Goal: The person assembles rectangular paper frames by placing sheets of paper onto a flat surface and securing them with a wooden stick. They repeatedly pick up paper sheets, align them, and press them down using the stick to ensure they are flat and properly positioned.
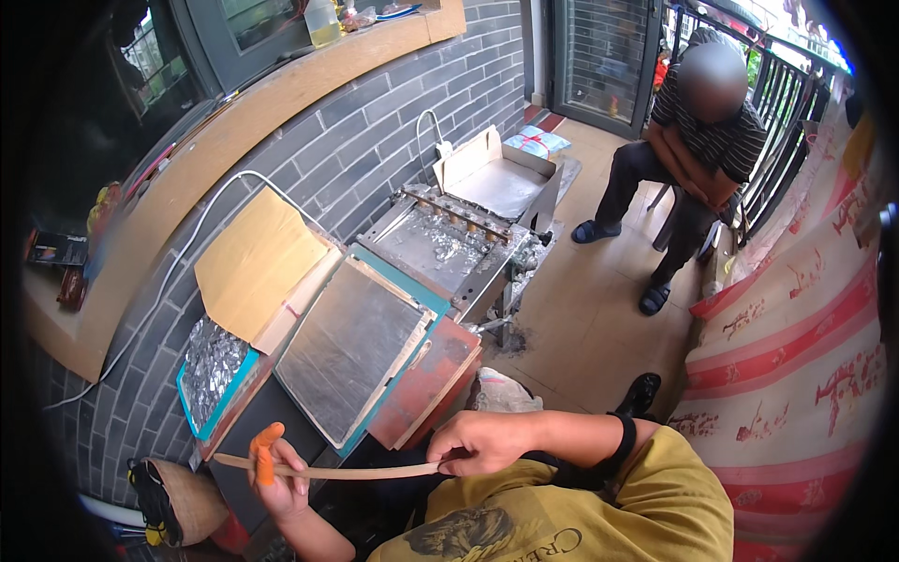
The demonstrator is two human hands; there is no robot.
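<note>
A thin, flat, pale tan strip, perhaps bamboo or wood, stretches across in front of my lap, bowed slightly downward. My right hand pinches its right end between thumb and fingers. Nearer the other end, my left hand grips the strip, and a short length sticks out past it. Orange finger covers are on the left hand. Just beyond the strip lies a dark flat plate on a teal-edged board, above a worn reddish board.
A metal burner frame with crumpled foil and a foil-lined metal box stand along the grey brick wall. Foil fills a teal tray beside yellowish cardboard. Another person sits opposite. A patterned cloth hangs at right.
</note>
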